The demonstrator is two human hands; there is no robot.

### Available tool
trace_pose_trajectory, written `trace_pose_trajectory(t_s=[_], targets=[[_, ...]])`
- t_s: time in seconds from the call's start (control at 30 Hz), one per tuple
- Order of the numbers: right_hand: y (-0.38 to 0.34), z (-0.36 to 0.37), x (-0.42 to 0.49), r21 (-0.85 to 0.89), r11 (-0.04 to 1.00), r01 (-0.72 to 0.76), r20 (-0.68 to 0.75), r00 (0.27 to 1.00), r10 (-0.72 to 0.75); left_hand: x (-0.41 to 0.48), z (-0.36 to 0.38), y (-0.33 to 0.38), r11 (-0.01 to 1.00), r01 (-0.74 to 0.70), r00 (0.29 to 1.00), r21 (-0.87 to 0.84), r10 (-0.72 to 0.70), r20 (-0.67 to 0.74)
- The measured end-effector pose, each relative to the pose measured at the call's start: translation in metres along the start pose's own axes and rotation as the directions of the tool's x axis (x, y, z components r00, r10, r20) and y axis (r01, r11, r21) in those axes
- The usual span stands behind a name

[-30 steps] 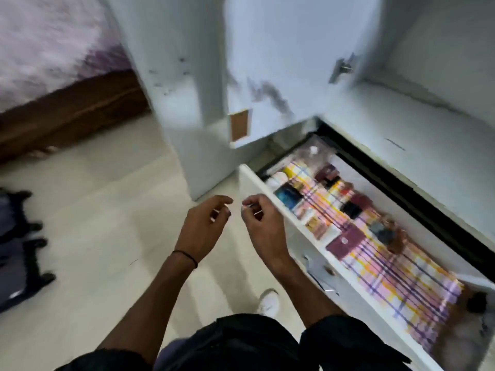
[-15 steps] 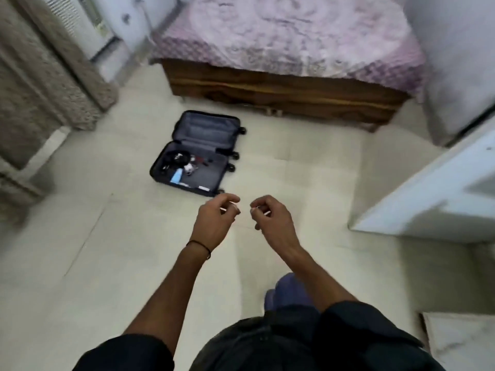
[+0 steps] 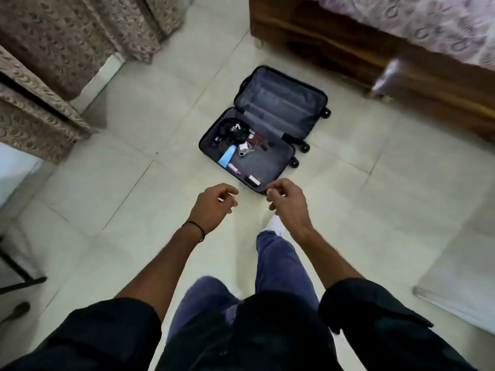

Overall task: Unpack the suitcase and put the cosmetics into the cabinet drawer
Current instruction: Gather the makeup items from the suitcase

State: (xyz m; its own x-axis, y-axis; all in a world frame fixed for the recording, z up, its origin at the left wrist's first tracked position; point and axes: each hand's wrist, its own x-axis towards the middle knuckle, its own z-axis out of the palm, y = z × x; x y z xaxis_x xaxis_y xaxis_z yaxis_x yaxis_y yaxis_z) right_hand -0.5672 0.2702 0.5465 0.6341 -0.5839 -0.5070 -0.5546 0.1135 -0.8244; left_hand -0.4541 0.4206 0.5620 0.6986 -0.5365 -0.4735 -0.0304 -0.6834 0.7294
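Fingers [image 3: 231, 190] of the left hand [image 3: 214, 207] are loosely curled, thumb close to the forefinger, and those of the right hand [image 3: 288, 203] curl the same way; neither grips anything that can be made out. Both hands hang apart in mid-air over the pale tiled floor [image 3: 134, 196], with a thin black band [image 3: 194, 227] round the left wrist. Below them a white shoe [image 3: 274, 224] steps forward. Just beyond the fingertips the suitcase [image 3: 273, 162] lies flat and wide open on the floor. Its nearer half holds the cosmetics: a small box [image 3: 252, 180] by the near rim, a pink tube [image 3: 234, 168], a light blue tube [image 3: 227, 156], then a white cable [image 3: 245, 150] and a tangle of dark items [image 3: 233, 132] too small to name. The farther half [image 3: 281, 105] shows only grey lining. Behind it stands a wooden bed frame [image 3: 321, 41] under a purple patterned spread [image 3: 428, 20]; patterned curtains [image 3: 67, 36] hang far left.
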Motion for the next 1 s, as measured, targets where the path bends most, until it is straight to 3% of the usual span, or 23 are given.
trace_pose_trajectory(t_s=[0.23, 0.53, 0.63, 0.73, 0.83, 0.93, 1.0], targets=[[0.003, 0.019, 0.184, -0.184, 0.973, -0.138, 0.055, 0.987, 0.151, 0.174, -0.007, -0.017, 0.983, 0.184, 0.981, -0.027, -0.182, 0.064], [0.166, 0.122, 0.4, -0.337, 0.874, -0.349, -0.023, 0.932, 0.363, 0.429, 0.076, -0.205, 0.942, 0.313, 0.904, 0.118, -0.334, 0.266], [0.229, 0.165, 0.469, -0.391, 0.848, -0.359, -0.025, 0.925, 0.38, 0.507, 0.1, -0.272, 0.952, 0.204, 0.913, 0.229, -0.27, 0.307], [0.291, 0.207, 0.531, -0.498, 0.812, -0.305, 0.026, 0.931, 0.365, 0.578, 0.112, -0.332, 0.929, 0.044, 0.961, 0.367, -0.141, 0.239], [0.343, 0.235, 0.572, -0.675, 0.706, -0.215, 0.072, 0.932, 0.354, 0.633, 0.112, -0.379, 0.811, -0.056, 0.983, 0.582, -0.056, 0.174], [0.379, 0.258, 0.594, -0.805, 0.566, -0.181, 0.085, 0.908, 0.411, 0.679, 0.112, -0.406, 0.662, -0.152, 0.98, 0.734, 0.004, 0.2], [0.391, 0.27, 0.597, -0.835, 0.51, -0.204, 0.032, 0.909, 0.416, 0.699, 0.115, -0.409, 0.659, -0.116, 0.982, 0.743, -0.038, 0.186]])
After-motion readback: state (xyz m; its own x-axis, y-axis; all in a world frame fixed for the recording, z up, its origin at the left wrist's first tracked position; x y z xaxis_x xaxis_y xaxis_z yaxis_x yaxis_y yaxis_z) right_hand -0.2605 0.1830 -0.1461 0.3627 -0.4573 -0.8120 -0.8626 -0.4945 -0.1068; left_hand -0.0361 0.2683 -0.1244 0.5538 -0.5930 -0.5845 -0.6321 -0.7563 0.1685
